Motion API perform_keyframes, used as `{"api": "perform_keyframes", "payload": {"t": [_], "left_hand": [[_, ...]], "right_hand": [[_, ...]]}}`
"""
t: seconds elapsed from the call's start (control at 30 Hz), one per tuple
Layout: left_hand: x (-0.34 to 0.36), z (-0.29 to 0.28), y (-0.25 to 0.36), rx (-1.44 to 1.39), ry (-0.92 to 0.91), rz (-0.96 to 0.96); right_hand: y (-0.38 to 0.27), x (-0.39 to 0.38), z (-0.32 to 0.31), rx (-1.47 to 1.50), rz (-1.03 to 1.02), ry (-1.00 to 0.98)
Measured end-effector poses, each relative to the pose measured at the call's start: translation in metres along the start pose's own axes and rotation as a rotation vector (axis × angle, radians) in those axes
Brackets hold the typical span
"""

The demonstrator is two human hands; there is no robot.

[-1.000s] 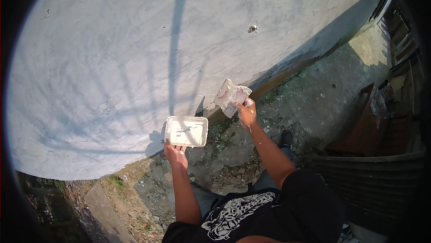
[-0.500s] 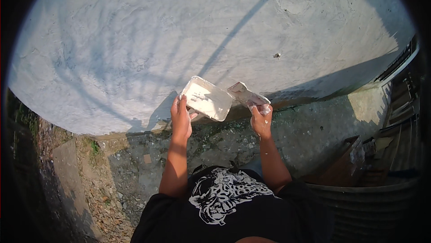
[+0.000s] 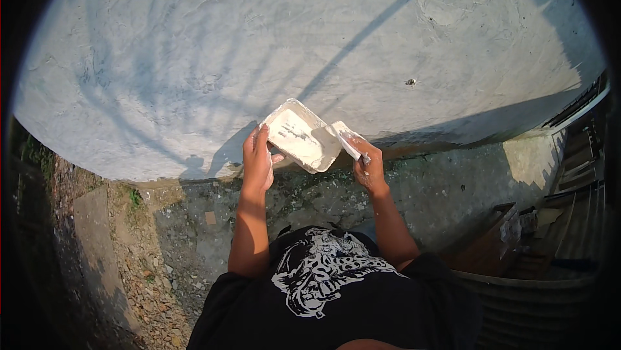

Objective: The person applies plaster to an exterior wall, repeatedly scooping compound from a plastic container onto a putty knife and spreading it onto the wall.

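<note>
My left hand [image 3: 259, 165] grips a white plastic tray [image 3: 303, 130] smeared with creamy white filler, tilted, with fingers at its left side. My right hand [image 3: 367, 171] grips a flat, filler-coated scraper [image 3: 344, 136] at the tray's right end. Both sit very near each other; whether they touch I cannot tell. White smears cover the fingers of my right hand and spot its forearm. Beyond both hands rises a pale plastered wall [image 3: 194, 39] crossed by shadows, with a small rough hole on the right.
Cracked concrete paving [image 3: 427, 195] runs along the wall's foot, with stones and rubble [image 3: 158, 292] and a board [image 3: 97, 240] at the left. At the right lie dark wooden furniture pieces [image 3: 485, 240] and a corrugated sheet [image 3: 517, 308].
My view has turned. The tray has risen in view and tilted clockwise, and the scraper in my right hand has turned edge-on and moved beside the tray.
</note>
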State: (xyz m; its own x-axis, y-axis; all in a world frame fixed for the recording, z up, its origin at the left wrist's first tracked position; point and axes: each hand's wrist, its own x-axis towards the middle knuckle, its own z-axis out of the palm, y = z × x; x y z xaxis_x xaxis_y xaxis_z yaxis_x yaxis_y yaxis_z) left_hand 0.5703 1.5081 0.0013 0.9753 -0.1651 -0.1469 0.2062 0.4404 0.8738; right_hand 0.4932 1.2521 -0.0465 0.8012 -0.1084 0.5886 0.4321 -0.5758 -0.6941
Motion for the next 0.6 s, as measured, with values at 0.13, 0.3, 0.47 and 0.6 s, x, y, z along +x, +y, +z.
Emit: {"api": "perform_keyframes", "payload": {"t": [0.13, 0.3, 0.47, 0.6], "left_hand": [[0.003, 0.005, 0.014, -0.08, 0.014, 0.011], [0.009, 0.015, 0.035, 0.053, -0.024, 0.051], [0.001, 0.033, 0.044, 0.118, -0.038, 0.083], [-0.002, 0.038, 0.04, 0.132, -0.057, 0.138]], "right_hand": [[-0.002, 0.018, -0.02, -0.063, 0.046, 0.007], [-0.01, 0.036, -0.037, 0.853, 0.613, 0.484], [-0.013, 0.055, -0.048, 1.25, 0.314, 0.383], [-0.017, 0.06, -0.049, 1.24, 0.169, 0.242]]}}
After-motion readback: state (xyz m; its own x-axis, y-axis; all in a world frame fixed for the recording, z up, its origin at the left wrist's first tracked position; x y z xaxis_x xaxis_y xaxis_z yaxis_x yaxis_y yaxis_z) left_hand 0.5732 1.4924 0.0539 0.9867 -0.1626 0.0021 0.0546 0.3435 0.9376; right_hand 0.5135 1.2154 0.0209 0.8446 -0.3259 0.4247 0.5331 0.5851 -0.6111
